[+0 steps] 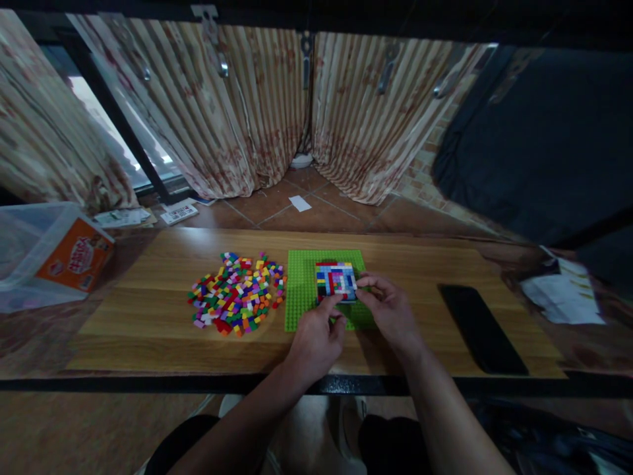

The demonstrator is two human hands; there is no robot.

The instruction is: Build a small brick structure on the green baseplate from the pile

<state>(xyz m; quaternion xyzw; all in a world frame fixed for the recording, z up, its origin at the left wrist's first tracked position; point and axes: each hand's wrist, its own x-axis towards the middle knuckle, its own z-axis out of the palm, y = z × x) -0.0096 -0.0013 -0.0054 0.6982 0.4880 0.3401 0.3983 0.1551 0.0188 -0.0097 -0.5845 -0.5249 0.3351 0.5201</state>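
Directions: clock face centred on the brick build, 12 o'clock pointing away from the person.
Brick build: a low, squarish block of small multicoloured plastic bricks (pixel 336 272), blue, light blue, white, red, yellow and black among them; it lies over the 3 o'clock half of the baseplate. Whether it is pressed onto the studs cannot be told.
Baseplate: a flat, bright green, studded plastic square (pixel 301 284), set on the worktop, its bare studs showing widest at 9 o'clock.
Left hand: bare (pixel 316 340), at 6 to 7 o'clock, fingers bent, fingertips at the near edge of the build; a firm grasp cannot be confirmed.
Right hand: bare (pixel 394 315), at 4 o'clock, thumb and forefinger drawn close together at the build's 3 o'clock edge; whether they pinch a piece cannot be told.
Loose stock: a spread heap of small mixed-colour plastic bricks (pixel 240 293), at 9 o'clock, near the baseplate.
Worktop: a long wood-grain board with a dark front edge (pixel 163 270).
Black item: a flat, dark, rounded rectangle (pixel 482 330), at 4 o'clock, well apart from the right hand.
Container: a translucent plastic tub with an orange label (pixel 30 231), at 9 o'clock, past the worktop's end.
Floor: brown tiles (pixel 336 204), with a white paper slip (pixel 299 203) at 11 o'clock.
Backdrop: striped, floral-patterned fabric curtains (pixel 257 105), at 12 o'clock.
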